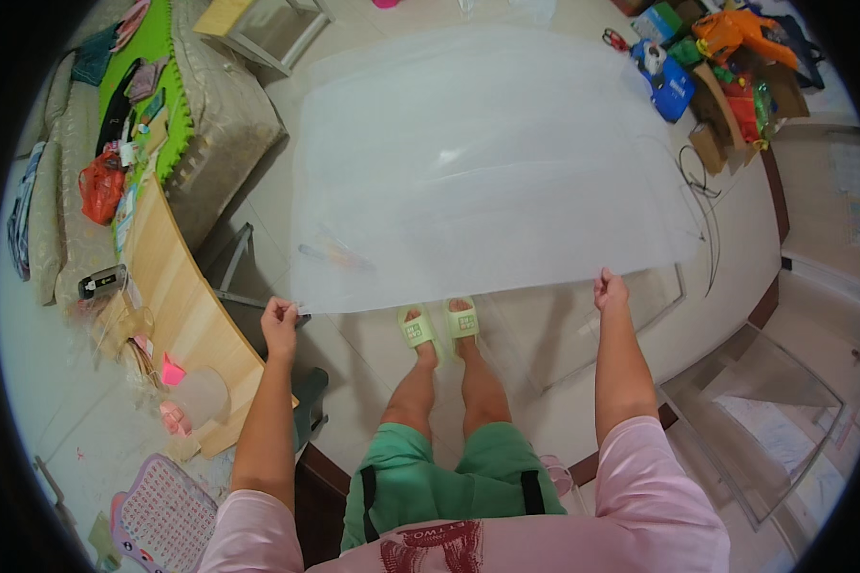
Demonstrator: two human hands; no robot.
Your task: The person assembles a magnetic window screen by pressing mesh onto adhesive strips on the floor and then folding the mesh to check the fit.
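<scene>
A large, translucent whitish plastic sheet [487, 162] spreads out in front of me over the tiled floor. Its near edge runs taut between my two hands. My left hand [280, 327] pinches the near left corner, close to the end of a wooden board. Further right, my right hand [610, 288] grips the near edge, some way in from the sheet's right end. Beneath the film, near its left side, some thin orange and pale items [336, 256] show through dimly; their kind cannot be made out.
To the left stands a light wooden tabletop [186, 306] with a metal leg, beside a sofa [225, 124] with a green cover. Boxes and bags [736, 76] crowd the far right, near a black cable [707, 191]. A clear-panelled frame [755, 420] leans at right. My green slippers [417, 328] are below the sheet's edge.
</scene>
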